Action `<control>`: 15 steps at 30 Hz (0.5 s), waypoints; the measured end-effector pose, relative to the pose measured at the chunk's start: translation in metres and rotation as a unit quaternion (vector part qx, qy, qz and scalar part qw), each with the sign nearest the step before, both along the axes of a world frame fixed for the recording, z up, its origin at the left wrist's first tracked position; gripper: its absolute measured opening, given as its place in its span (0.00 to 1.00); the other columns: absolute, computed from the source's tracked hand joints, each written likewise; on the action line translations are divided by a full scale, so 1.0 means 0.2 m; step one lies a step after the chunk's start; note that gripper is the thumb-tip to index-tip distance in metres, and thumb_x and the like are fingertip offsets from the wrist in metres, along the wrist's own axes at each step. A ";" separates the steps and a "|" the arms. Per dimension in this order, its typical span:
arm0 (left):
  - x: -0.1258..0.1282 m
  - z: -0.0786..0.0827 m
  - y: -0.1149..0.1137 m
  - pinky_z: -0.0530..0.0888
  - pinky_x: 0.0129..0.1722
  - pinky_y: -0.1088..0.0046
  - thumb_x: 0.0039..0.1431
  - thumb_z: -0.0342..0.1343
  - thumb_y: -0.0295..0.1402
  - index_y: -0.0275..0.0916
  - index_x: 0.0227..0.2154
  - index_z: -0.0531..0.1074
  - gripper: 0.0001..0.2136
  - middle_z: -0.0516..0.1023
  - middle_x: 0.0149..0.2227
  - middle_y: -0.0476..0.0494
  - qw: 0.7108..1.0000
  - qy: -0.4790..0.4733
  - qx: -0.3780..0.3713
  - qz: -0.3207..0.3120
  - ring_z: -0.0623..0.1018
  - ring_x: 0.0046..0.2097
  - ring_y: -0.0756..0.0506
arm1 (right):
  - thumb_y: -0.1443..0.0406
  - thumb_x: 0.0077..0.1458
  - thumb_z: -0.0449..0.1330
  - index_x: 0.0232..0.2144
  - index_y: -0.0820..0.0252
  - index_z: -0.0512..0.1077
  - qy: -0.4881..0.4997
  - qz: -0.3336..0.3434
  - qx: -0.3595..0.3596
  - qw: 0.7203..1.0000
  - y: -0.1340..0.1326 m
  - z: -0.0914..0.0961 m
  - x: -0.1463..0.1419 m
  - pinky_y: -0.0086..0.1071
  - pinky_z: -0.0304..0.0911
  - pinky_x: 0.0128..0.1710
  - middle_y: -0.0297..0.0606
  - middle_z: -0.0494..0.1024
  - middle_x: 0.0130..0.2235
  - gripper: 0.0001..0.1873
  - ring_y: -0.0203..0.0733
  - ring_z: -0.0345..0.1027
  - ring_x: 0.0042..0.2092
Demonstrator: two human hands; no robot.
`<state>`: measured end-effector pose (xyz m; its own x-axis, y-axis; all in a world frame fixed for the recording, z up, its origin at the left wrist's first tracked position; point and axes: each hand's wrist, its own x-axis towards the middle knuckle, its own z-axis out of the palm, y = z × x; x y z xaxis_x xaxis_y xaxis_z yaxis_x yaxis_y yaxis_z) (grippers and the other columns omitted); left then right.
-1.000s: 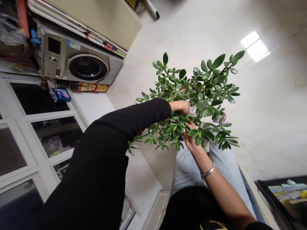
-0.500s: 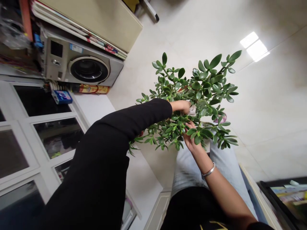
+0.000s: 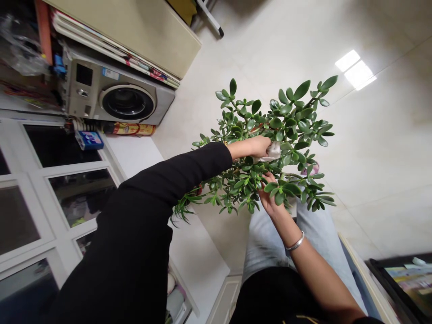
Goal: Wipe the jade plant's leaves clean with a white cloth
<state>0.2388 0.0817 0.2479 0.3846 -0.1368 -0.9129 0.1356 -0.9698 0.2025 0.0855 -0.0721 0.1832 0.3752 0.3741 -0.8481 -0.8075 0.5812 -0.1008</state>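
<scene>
A bushy jade plant (image 3: pixel 270 121) with thick, glossy green leaves fills the middle of the view; its pot is hidden. My left hand (image 3: pixel 254 146) is shut on a crumpled white cloth (image 3: pixel 273 152), pressing it against the leaves. Just below, my right hand (image 3: pixel 268 195) reaches in among the lower leaves, its fingers curled around a branch (image 3: pixel 290 174). Leaves partly hide those fingers. A silver bangle (image 3: pixel 295 244) circles my right wrist, and a black sleeve covers my left arm nearly to the wrist.
A front-loading washing machine (image 3: pixel 126 102) stands at upper left beside a cream cabinet (image 3: pixel 135 31). White glass-paned doors (image 3: pixel 57 193) run down the left side. My jeans-clad legs (image 3: pixel 270 238) lie under the plant. A dark tray (image 3: pixel 401 281) sits at lower right.
My left forearm shows further out of its sleeve, and the white cloth is more exposed beside the leaves. The whole view has turned slightly.
</scene>
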 end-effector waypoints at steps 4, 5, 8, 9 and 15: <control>-0.04 0.06 0.02 0.69 0.36 0.72 0.70 0.52 0.34 0.30 0.48 0.78 0.15 0.82 0.41 0.35 0.994 -0.055 -0.079 0.043 0.78 0.37 0.45 | 0.69 0.48 0.74 0.44 0.51 0.78 -0.024 -0.008 -0.018 1.000 -0.02 0.00 -0.03 0.29 0.78 0.32 0.31 0.84 0.40 0.20 0.37 0.78 0.38; -0.06 0.06 0.02 0.68 0.36 0.72 0.71 0.51 0.33 0.31 0.47 0.78 0.14 0.82 0.40 0.37 0.991 -0.065 -0.103 0.050 0.77 0.36 0.46 | 0.68 0.48 0.75 0.45 0.51 0.78 -0.031 -0.014 -0.024 0.999 -0.03 0.00 -0.04 0.28 0.78 0.32 0.31 0.84 0.41 0.21 0.37 0.77 0.39; -0.09 0.04 -0.01 0.68 0.36 0.73 0.71 0.49 0.29 0.33 0.44 0.78 0.12 0.82 0.41 0.39 0.987 -0.075 -0.143 0.023 0.77 0.37 0.47 | 0.67 0.46 0.75 0.43 0.51 0.77 -0.049 -0.035 -0.043 0.997 -0.05 0.00 -0.08 0.28 0.78 0.34 0.31 0.83 0.42 0.21 0.37 0.78 0.42; -0.09 0.02 -0.02 0.68 0.37 0.73 0.71 0.49 0.28 0.33 0.45 0.78 0.12 0.83 0.42 0.39 0.986 -0.077 -0.151 0.001 0.77 0.38 0.47 | 0.66 0.46 0.75 0.42 0.52 0.77 -0.051 -0.042 -0.050 0.997 -0.05 -0.01 -0.08 0.28 0.78 0.34 0.31 0.83 0.41 0.19 0.38 0.78 0.42; -0.06 -0.03 -0.13 0.69 0.39 0.71 0.69 0.53 0.28 0.32 0.46 0.80 0.11 0.84 0.47 0.34 0.981 -0.049 -0.131 -0.132 0.80 0.42 0.44 | 0.71 0.51 0.69 0.39 0.51 0.78 -0.043 -0.072 -0.085 0.993 -0.05 -0.10 -0.08 0.30 0.80 0.37 0.30 0.83 0.39 0.13 0.37 0.78 0.41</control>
